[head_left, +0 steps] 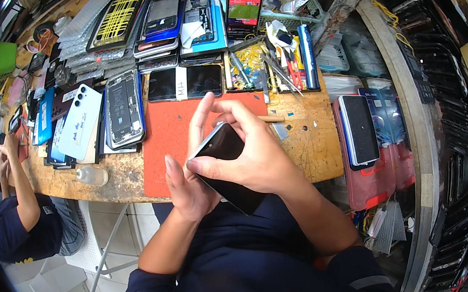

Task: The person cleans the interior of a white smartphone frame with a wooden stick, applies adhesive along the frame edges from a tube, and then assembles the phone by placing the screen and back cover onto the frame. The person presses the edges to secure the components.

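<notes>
A dark glossy phone (226,141) with a silvery edge is tilted above the front of the orange-red work mat (167,137). My right hand (259,156) is closed on it, the thumb across its face and the fingers bent around its far edge. On the phone's left side, my left hand (190,196) has its thumb and a finger stretched apart; its palm lies against or just beside the phone's lower edge. The phone hides part of the left fingers. Beyond the hands, dark screen panels (195,80) with a white paper strip lie at the mat's far edge.
Stacked opened phones (123,109) and a white phone back (79,120) crowd the left. A lit phone (243,10) stands behind a tool tray (262,70). A small bottle (92,175) sits near the front edge. Another person (23,219) works at left. Phones rest on red packaging (353,179) at right.
</notes>
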`<state>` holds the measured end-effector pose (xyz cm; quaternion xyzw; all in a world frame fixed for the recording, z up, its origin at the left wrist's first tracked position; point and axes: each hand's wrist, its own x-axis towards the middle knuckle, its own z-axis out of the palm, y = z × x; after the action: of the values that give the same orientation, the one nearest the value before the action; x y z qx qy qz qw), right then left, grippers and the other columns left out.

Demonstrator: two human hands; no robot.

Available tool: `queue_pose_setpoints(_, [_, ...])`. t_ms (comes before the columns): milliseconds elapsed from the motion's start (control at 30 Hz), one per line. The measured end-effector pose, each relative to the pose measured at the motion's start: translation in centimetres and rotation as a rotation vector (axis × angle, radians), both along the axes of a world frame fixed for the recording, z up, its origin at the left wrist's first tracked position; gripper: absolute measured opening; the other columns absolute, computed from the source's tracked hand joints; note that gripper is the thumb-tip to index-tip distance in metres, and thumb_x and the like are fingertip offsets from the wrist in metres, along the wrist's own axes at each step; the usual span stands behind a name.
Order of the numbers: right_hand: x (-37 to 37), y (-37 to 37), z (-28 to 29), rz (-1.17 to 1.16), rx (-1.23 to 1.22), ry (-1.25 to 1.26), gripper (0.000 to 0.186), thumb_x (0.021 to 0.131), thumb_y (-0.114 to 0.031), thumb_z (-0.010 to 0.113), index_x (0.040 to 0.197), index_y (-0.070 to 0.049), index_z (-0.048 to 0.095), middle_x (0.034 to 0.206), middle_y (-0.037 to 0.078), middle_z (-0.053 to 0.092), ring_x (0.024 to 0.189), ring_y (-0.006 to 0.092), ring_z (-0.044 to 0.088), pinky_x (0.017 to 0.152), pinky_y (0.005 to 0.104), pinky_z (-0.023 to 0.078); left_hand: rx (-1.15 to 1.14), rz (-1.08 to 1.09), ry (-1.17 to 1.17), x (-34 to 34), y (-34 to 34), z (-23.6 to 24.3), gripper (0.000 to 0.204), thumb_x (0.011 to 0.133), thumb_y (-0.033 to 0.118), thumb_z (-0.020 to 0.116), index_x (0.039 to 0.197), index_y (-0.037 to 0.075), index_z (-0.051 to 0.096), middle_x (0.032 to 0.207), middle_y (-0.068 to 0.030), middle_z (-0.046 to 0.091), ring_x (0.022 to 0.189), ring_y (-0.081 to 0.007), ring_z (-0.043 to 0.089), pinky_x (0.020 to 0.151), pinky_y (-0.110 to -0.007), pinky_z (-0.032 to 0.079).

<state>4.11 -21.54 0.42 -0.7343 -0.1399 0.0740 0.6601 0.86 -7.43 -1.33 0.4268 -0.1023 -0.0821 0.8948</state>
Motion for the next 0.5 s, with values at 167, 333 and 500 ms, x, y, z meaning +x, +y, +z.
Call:
queue_pose_setpoints(167, [-0.9,-0.3,-0.6,-0.01,-0.176,-0.105,0.11,0.074,-0.043,0.101,0.155,0.004,0.045,0.147,0.027,0.059,0.139,0.0378,0.061,0.118,0.048,0.049,-0.246,0.09,-0.047,1.1,0.1,-0.3,0.091,0.113,0.07,0.032,0.176,0.008,0.014,0.137,-0.0225,0.068,0.13,-0.0334,0.067,0.118,-0.048,0.05])
queue_pose_setpoints(333, [-2.5,-1.8,-1.3,-0.069,-0.304,-0.147,0.107,0.075,-0.04,0.1,0.157,0.0,0.044,0.143,0.023,0.061,0.133,0.0353,0.063,0.114,0.0463,0.05,-0.461,0.128,-0.039,2.3,2.0,-0.5,0.077,0.117,0.061,0.034,0.174,0.01,0.025,0.131,-0.0206,0.071,0.122,-0.0366,0.069,0.118,-0.058,0.049])
queue_pose_setpoints(500, [-3.9,-3.2,-1.1,-0.109,-0.203,-0.099,0.067,0.081,-0.033,0.097,0.131,0.0,0.067,0.109,0.014,0.073,0.097,0.0274,0.072,0.088,0.0407,0.057,-0.617,0.052,-0.006,4.3,3.7,-1.2,0.075,0.116,0.062,0.035,0.17,0.01,0.034,0.13,-0.0178,0.067,0.124,-0.035,0.065,0.119,-0.057,0.047])
